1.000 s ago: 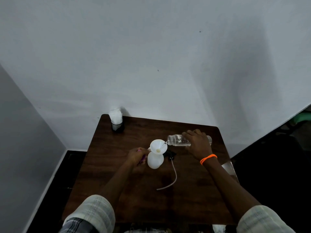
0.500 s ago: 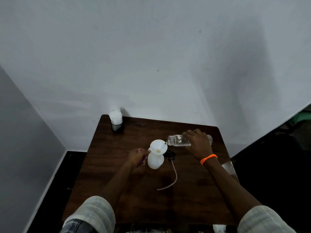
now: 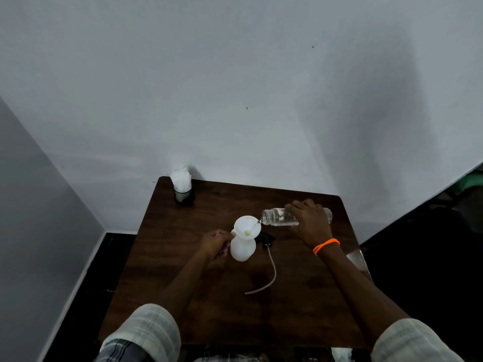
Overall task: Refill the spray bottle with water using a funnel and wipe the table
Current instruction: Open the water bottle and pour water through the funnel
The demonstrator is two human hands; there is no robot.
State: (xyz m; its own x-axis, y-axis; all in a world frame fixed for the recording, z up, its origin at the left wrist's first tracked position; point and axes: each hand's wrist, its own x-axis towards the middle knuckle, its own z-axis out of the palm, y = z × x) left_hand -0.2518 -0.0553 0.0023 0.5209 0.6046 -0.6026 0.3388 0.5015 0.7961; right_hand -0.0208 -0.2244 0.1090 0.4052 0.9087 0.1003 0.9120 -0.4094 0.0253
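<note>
A white spray bottle body [image 3: 242, 249] stands upright near the middle of the dark wooden table [image 3: 300, 309], with a white funnel [image 3: 247, 227] seated in its neck. My right hand [image 3: 309, 222] grips a clear water bottle [image 3: 278, 217] tipped on its side, its mouth over the funnel's right rim, a thin stream running in. My left hand [image 3: 215, 242] grips the spray bottle's left side, with something purple showing by the fingers. The black spray head [image 3: 265, 239] with its long dip tube [image 3: 271, 270] lies on the table just right of the bottle.
A black holder stuffed with white tissues [image 3: 182, 188] stands at the table's far left corner against the wall. A shiny object [image 3: 356, 259] pokes out past the table's right edge. Dark floor surrounds the table on both sides.
</note>
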